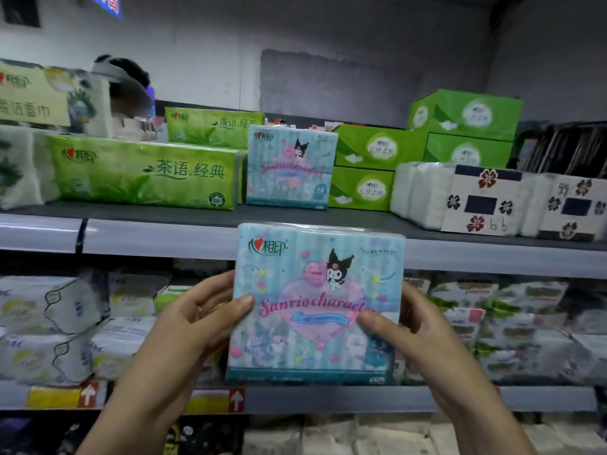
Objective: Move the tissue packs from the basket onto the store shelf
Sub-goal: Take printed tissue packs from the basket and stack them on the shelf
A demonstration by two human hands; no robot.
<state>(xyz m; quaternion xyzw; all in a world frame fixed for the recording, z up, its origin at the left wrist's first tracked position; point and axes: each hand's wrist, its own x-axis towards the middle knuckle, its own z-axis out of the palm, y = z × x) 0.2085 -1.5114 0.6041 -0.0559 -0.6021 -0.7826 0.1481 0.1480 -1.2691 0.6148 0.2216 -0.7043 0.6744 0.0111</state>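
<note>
grey shelf (157, 213), tissue packs (144, 172), perhaps boxes (361, 187)

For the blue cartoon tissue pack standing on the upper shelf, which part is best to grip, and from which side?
Probably its two short side edges, coming from the front. The blue pack on the shelf stands upright facing out, squeezed between green packs and green boxes, so the sides give little room; tilting its top forward first may help.

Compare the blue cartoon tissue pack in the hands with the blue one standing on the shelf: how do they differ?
The held pack is gripped by the left hand and right hand, in front of the shelf edge; the shelf pack stands on the shelf between green packs and green boxes. The held pack looks larger, being nearer. Both show the same blue cartoon print, facing forward.
</note>
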